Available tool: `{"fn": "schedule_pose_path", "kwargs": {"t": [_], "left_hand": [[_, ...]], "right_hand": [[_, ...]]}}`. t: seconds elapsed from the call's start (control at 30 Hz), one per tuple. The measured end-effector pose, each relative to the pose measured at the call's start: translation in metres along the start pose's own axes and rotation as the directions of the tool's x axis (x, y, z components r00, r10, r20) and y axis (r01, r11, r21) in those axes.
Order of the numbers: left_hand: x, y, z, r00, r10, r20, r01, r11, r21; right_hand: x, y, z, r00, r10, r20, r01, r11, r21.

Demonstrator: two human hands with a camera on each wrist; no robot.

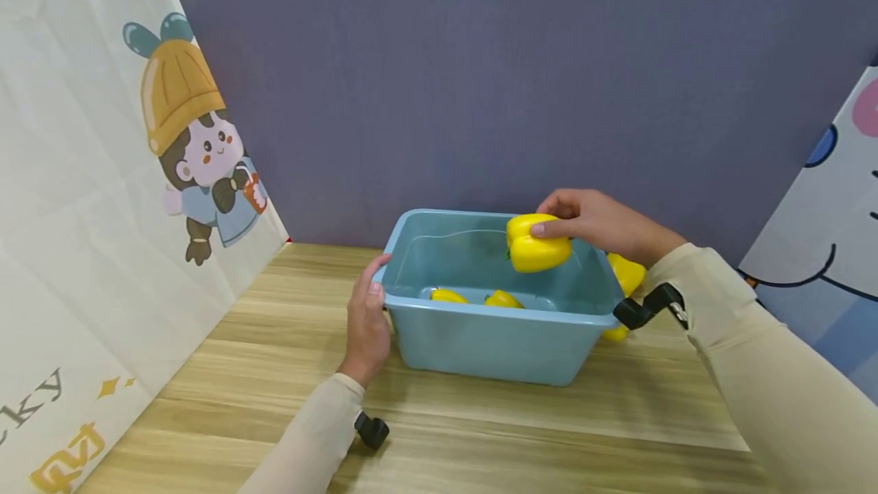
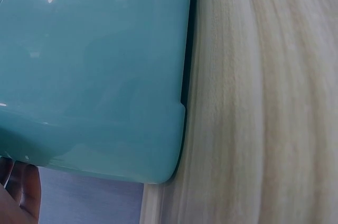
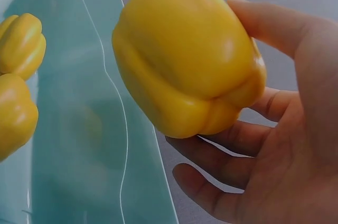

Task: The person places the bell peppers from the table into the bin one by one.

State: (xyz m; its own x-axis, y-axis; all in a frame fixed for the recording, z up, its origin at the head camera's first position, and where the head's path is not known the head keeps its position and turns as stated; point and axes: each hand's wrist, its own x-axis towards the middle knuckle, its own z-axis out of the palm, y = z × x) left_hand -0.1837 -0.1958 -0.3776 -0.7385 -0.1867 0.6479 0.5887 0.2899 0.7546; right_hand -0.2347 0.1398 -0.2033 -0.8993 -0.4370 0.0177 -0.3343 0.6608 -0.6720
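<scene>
My right hand holds a yellow bell pepper between thumb and fingers, above the right half of a blue plastic bin. Seen from the right wrist, the thumb lies on one side of this pepper and the curled fingers on the other. Two more yellow peppers lie on the bin's floor, one pepper left of the other pepper. At the bin's left end my left hand grips the rim; the left wrist view shows the bin's smooth side and part of that hand.
More yellow peppers lie on the wooden table just right of the bin, partly hidden by it and my right arm. A dark grey panel rises behind the bin. Printed white sheets border the table on both sides.
</scene>
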Motion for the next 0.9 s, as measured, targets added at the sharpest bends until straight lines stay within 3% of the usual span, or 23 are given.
{"fn": "schedule_pose_path", "kwargs": {"t": [0.9], "left_hand": [[0.001,-0.003,0.000,1.000,0.011,0.004,-0.011,1.000,-0.015]], "right_hand": [[0.029,0.002,0.016,0.996,-0.051,0.079,0.050,0.999,0.007]]}}
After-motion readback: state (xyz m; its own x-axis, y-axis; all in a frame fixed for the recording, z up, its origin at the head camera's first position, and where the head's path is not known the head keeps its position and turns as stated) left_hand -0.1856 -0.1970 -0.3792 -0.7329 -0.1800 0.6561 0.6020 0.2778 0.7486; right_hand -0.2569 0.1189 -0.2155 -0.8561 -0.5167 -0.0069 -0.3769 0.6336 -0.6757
